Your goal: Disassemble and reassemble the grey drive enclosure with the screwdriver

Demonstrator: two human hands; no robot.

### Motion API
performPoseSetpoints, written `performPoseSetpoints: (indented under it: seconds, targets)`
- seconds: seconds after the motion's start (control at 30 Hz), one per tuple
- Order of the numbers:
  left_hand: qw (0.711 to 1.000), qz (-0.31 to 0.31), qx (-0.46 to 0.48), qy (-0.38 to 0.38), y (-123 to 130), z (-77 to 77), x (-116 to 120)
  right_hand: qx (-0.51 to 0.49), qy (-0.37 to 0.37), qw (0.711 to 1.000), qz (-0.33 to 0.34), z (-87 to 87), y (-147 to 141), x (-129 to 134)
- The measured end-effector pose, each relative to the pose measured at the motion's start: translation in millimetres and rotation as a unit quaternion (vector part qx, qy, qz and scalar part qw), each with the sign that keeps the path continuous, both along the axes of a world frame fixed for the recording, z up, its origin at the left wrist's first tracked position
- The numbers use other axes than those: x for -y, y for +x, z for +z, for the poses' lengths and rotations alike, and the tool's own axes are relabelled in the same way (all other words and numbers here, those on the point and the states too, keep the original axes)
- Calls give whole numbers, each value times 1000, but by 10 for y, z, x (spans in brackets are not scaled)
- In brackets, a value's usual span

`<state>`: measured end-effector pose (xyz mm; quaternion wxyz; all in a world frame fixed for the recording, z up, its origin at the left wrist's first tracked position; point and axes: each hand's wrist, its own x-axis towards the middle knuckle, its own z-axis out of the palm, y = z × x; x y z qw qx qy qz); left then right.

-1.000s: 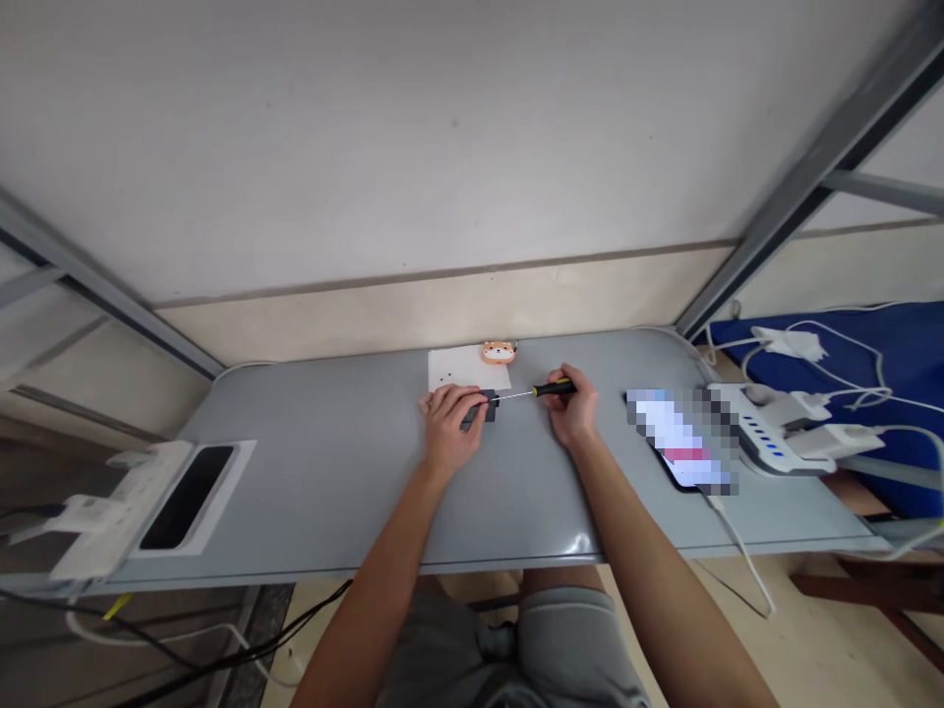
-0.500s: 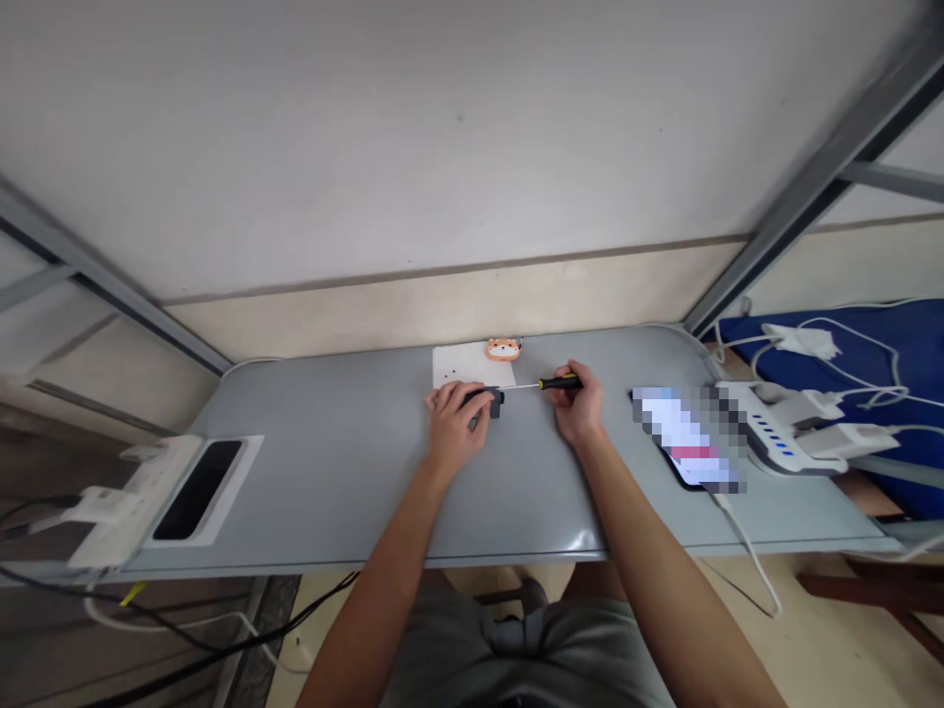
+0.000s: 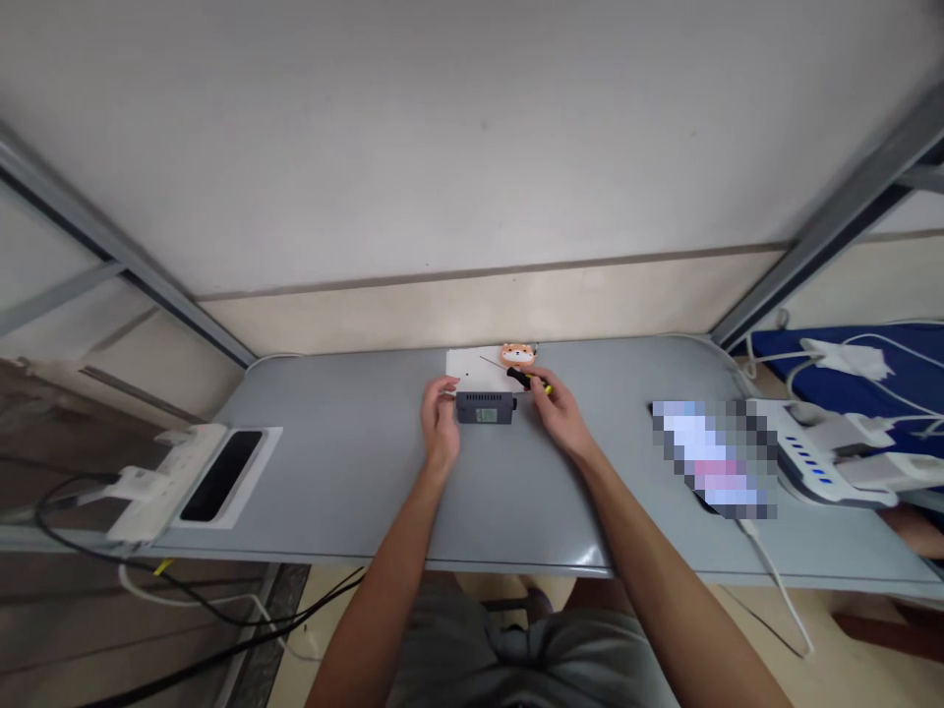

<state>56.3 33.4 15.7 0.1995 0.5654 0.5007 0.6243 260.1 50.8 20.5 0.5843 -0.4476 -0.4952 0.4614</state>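
Note:
A small dark grey box (image 3: 484,408) with a row of vent slots and a pale label faces me at the middle of the table. My left hand (image 3: 441,418) has its fingers curled at the box's left end. In my right hand (image 3: 559,408) is a screwdriver (image 3: 520,378) with a black and yellow handle, its thin shaft slanting up and left over a white sheet (image 3: 464,362). That hand is close to the box's right end; whether it touches it I cannot tell. A small dark speck lies on the sheet.
An orange and white animal-faced case (image 3: 517,355) sits at the sheet's back right. A dark phone (image 3: 223,476) and a white power strip (image 3: 166,482) lie left. On the right are a lit phone (image 3: 700,452) and a charging station (image 3: 807,457) with plugs and cables.
The box has turned, and its slotted, labelled side now shows. My left hand has moved to its left end. The screwdriver has left the box and now points up and left.

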Motion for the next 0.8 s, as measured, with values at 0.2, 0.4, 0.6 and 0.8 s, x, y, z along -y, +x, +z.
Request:
performPoseSetpoints:
  seconds: [0.2,0.4,0.6,0.8]
  targets:
    - [986,-76,129,-73,-46,23,-60,107,20,994,29,-120,-12,-56]
    - [986,-99,89,-97,-104,77,-22,108,5,994,27,-149,-3,-50]
    - [984,-135,33,-113,-129,36,-33,118,5,992,33,-113,-18,-26]
    - [964,-225,31,-134,-183,65,-10,79,7,997,6,-70,-24,-29]
